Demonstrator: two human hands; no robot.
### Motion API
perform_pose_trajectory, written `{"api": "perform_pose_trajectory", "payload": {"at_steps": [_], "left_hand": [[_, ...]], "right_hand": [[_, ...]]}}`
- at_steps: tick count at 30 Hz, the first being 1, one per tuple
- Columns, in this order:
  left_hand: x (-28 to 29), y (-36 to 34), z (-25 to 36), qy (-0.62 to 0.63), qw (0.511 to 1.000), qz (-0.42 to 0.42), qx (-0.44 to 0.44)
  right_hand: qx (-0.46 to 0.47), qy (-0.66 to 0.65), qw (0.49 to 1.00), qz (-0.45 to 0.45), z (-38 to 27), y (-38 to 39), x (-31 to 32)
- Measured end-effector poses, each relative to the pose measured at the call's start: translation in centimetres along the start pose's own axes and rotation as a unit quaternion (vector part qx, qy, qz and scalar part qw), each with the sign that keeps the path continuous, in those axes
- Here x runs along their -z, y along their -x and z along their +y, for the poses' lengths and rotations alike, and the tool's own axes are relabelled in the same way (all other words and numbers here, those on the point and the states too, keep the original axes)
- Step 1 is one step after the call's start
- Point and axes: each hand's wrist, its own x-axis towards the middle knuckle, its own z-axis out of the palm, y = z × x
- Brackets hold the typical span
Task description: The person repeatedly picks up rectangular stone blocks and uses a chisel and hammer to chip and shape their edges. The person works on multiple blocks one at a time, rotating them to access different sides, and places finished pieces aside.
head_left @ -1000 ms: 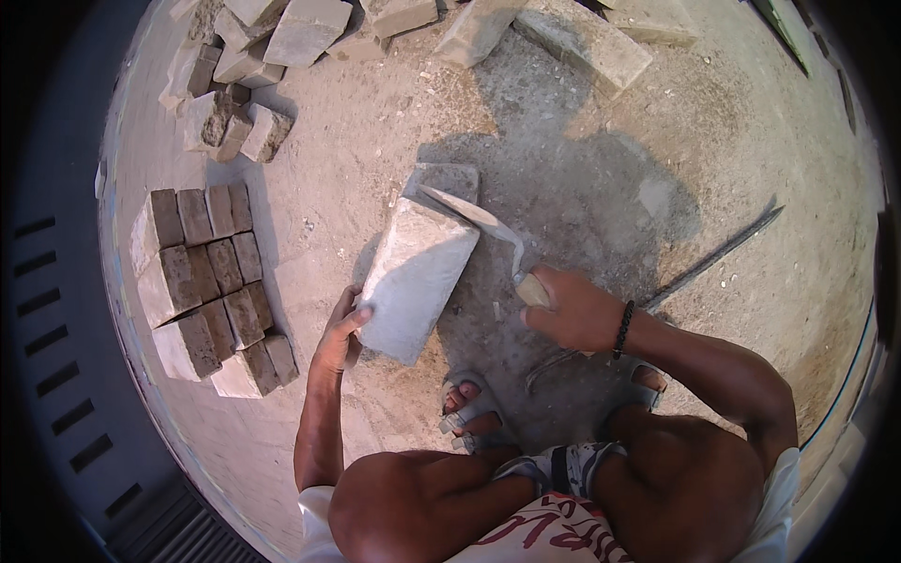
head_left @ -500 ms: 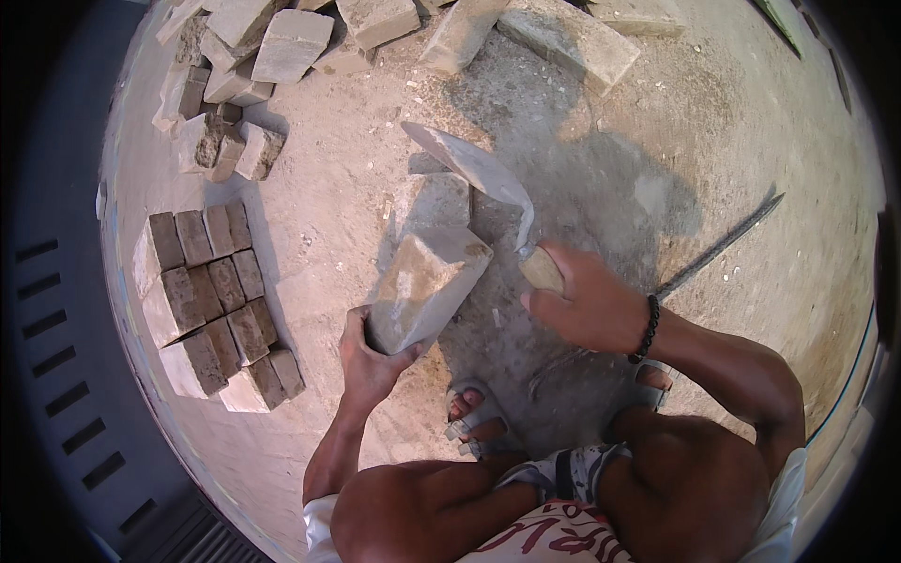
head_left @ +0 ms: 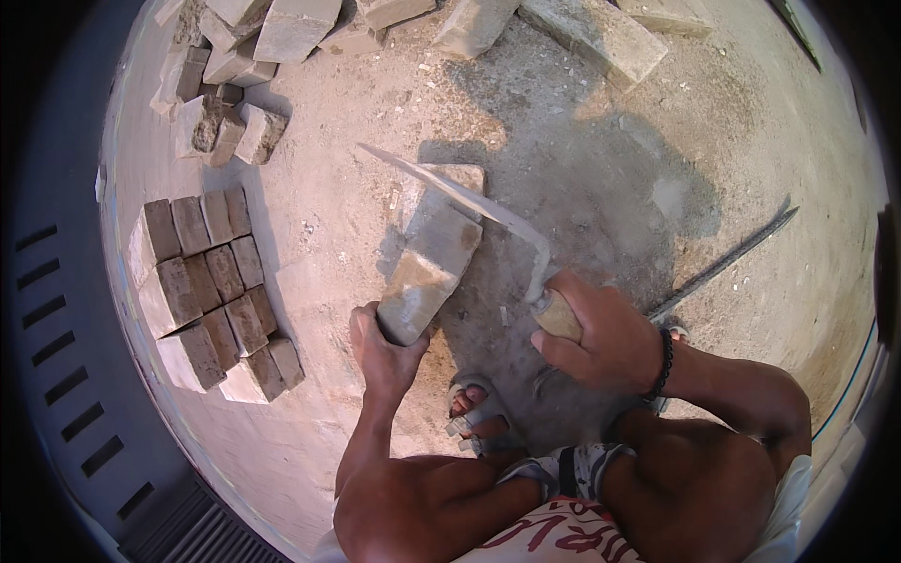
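Note:
My left hand (head_left: 385, 355) grips the near end of a pale, dusty brick (head_left: 424, 286), thumb on one side and fingers on the other. The brick slants away from me, brown stains on its upper face. Beyond its far end lies another pale block (head_left: 460, 176), partly hidden by the trowel. My right hand (head_left: 615, 336) is closed round the wooden handle of a trowel (head_left: 474, 200). Its blade is seen nearly edge-on and points to the far left, over the brick's far end. From this view I cannot tell whether blade and brick touch.
Stacked bricks (head_left: 214, 281) stand in rows at the left. A loose heap of blocks (head_left: 230, 66) lies at the far left, with a long block (head_left: 601, 42) farther right. A dark metal bar (head_left: 727, 263) rests on the ground at right. My sandalled foot (head_left: 474, 413) is close by.
The trowel has turned from showing its flat face to nearly edge-on, and my right hand has come nearer me and rightward. The brick in my left hand has tilted.

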Motion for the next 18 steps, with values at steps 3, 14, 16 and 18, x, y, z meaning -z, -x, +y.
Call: {"api": "perform_pose_trajectory", "payload": {"at_steps": [3, 14, 16, 18], "left_hand": [[-1.1, -0.6, 1.0, 0.016, 0.999, -0.018, -0.021], [5.3, -0.4, -0.5, 0.225, 0.951, -0.131, 0.166], [5.2, 2.0, -2.0, 0.287, 0.936, -0.104, 0.178], [5.7, 6.5, -3.8, 0.324, 0.922, -0.049, 0.207]], "right_hand": [[-0.049, 0.069, 0.996, -0.002, 4.4, -0.4, -0.4], [-0.060, -0.008, 0.998, 0.024, 2.7, -1.7, -2.3], [-0.170, -0.064, 0.983, 0.033, 3.3, -1.3, -2.1], [-0.120, -0.006, 0.990, 0.070, 5.0, -0.6, -2.1]]}}
